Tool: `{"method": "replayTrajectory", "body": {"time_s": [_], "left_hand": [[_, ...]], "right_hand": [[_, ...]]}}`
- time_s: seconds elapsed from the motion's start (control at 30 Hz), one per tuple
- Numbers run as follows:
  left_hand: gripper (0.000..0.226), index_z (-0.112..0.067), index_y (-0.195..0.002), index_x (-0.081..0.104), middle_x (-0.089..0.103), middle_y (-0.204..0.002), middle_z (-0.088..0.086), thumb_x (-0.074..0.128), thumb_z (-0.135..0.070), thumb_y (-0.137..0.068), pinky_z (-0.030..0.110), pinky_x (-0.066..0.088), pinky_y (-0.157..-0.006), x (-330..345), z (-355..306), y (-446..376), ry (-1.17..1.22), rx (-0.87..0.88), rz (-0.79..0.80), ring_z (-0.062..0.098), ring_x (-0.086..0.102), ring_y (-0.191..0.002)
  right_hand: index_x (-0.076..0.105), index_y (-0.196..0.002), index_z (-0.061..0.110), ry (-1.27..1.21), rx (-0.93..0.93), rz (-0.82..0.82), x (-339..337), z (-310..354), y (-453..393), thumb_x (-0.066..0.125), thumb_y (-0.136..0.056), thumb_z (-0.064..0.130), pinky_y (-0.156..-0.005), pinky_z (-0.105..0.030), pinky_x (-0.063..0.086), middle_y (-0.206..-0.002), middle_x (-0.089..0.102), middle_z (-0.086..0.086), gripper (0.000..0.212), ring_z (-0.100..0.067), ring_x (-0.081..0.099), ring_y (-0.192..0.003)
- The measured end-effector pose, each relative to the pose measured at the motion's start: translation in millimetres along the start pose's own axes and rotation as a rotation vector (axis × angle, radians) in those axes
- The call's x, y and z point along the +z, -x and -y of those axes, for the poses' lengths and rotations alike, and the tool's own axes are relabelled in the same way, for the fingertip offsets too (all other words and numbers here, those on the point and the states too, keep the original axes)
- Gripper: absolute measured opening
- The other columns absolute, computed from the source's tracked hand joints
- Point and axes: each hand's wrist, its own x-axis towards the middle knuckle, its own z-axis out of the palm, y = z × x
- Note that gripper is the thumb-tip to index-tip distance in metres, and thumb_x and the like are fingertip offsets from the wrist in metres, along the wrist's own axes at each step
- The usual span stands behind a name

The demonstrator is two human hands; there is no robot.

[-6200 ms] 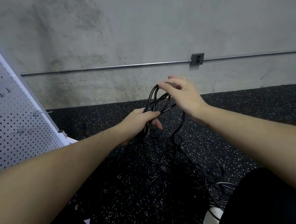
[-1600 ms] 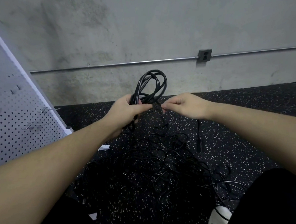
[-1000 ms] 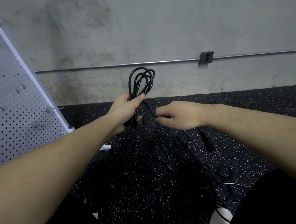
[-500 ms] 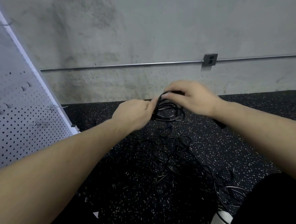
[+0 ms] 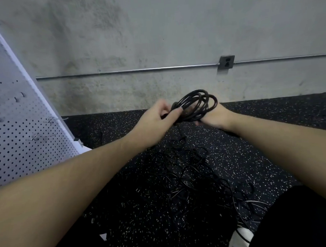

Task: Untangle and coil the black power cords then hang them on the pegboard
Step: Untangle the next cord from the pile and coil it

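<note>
Black, springy coiled rubber power cord point(image 5: 196, 105) at frame centre, clasped by left hand point(image 5: 154, 122) and right hand point(image 5: 212, 115), seems light; best held across its bundled loops.

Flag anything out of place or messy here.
The tangled cords sprawl in a knotted heap on the floor, not yet coiled. Only the coil held by the left hand and right hand is tidy. The pegboard hooks carry nothing.

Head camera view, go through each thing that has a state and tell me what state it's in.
coiled power cord: looped, held up off the floor by both hands
left hand: pinches the coil
right hand: grips the coil
cord pile: tangled on the floor
pegboard: nothing hung on its visible hooks
wall outlet: nothing plugged in
</note>
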Motion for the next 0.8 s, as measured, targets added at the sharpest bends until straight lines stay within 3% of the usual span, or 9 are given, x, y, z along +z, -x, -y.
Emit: {"method": "replayTrajectory", "body": {"time_s": [0.07,0.1,0.2,0.3,0.43,0.53,0.6,0.7,0.8], "left_hand": [[0.019,-0.03,-0.12,0.046,0.066,-0.063,-0.02,0.052,-0.039,-0.105,0.024,0.033,-0.048,-1,4,-1,0.109,-0.053,-0.072,0.003,0.039,-0.044],[0.029,-0.033,-0.133,0.042,0.07,-0.069,-0.016,0.05,-0.039,-0.106,0.026,0.034,-0.047,-3,6,-1,0.101,-0.061,-0.099,0.006,0.039,-0.044],[0.043,-0.046,-0.151,0.038,0.065,-0.085,-0.016,0.041,-0.045,-0.108,0.032,0.048,-0.057,-10,16,-3,-0.071,-0.07,-0.19,0.01,0.056,-0.057],[0.041,-0.042,-0.147,0.047,0.064,-0.103,-0.015,0.032,-0.047,-0.109,0.033,0.047,-0.085,-16,22,-8,-0.24,-0.165,-0.282,0.013,0.061,-0.093],[0.039,-0.028,-0.138,0.049,0.064,-0.095,-0.005,0.025,-0.041,-0.11,0.037,0.041,-0.081,-19,27,-13,-0.342,-0.296,-0.288,0.029,0.063,-0.099],[0.039,-0.033,-0.141,0.048,0.068,-0.106,0.003,0.023,-0.04,-0.11,0.037,0.04,-0.081,-21,27,-12,-0.484,-0.309,-0.245,0.031,0.061,-0.096],[0.038,-0.037,-0.14,0.049,0.07,-0.105,0.003,0.025,-0.04,-0.11,0.035,0.039,-0.077,-23,23,-8,-0.648,-0.249,-0.188,0.03,0.06,-0.09],[0.037,-0.033,-0.127,0.057,0.072,-0.105,0.003,0.025,-0.043,-0.11,0.035,0.039,-0.072,-26,14,-5,-0.822,-0.138,-0.145,0.032,0.065,-0.094],[0.052,-0.025,-0.084,0.057,0.062,-0.078,-0.002,0.018,-0.048,-0.109,0.035,0.037,-0.07,-25,4,-2,-0.9,-0.044,-0.067,0.03,0.062,-0.083]], "right_hand": [[0.071,-0.059,0.035,-0.012,0.034,0.138,5,9,5,0.041,-0.11,0.028,-0.05,-0.023,0.042,-0.053,0.054,-0.004,0.06,-0.013,0.048,-0.045],[0.072,-0.063,0.04,0.011,0.052,0.185,7,12,6,0.036,-0.111,0.039,-0.048,-0.018,0.039,-0.052,0.05,0.0,0.06,-0.009,0.043,-0.042],[0.072,-0.086,0.028,0.126,0.061,0.252,11,18,12,0.028,-0.107,0.056,-0.054,-0.017,0.038,-0.06,0.049,0.001,0.056,-0.009,0.043,-0.049],[0.05,-0.079,0.024,0.302,-0.048,0.255,19,24,10,0.038,-0.109,0.043,-0.065,-0.031,0.04,-0.07,0.053,0.004,0.037,-0.011,0.049,-0.062],[0.04,-0.095,0.022,0.639,-0.201,0.301,28,43,11,0.035,-0.109,0.041,-0.066,-0.032,0.036,-0.07,0.048,0.009,0.025,-0.01,0.046,-0.06],[0.045,-0.1,0.024,0.849,-0.341,0.252,27,62,14,0.031,-0.109,0.043,-0.068,-0.033,0.041,-0.069,0.041,0.013,0.025,-0.01,0.041,-0.058],[0.054,-0.104,0.025,0.908,-0.418,0.181,20,70,13,0.032,-0.109,0.043,-0.069,-0.034,0.049,-0.076,0.05,0.011,0.029,-0.015,0.054,-0.065],[0.065,-0.124,0.037,0.743,-0.416,-0.014,4,67,11,0.035,-0.102,0.055,-0.073,-0.033,0.054,-0.105,0.073,0.01,0.041,-0.018,0.069,-0.09],[0.074,-0.112,0.046,0.343,-0.293,-0.164,-4,55,8,0.058,-0.096,0.055,-0.083,-0.033,0.056,-0.106,0.076,0.016,0.024,-0.004,0.069,-0.092]]}}
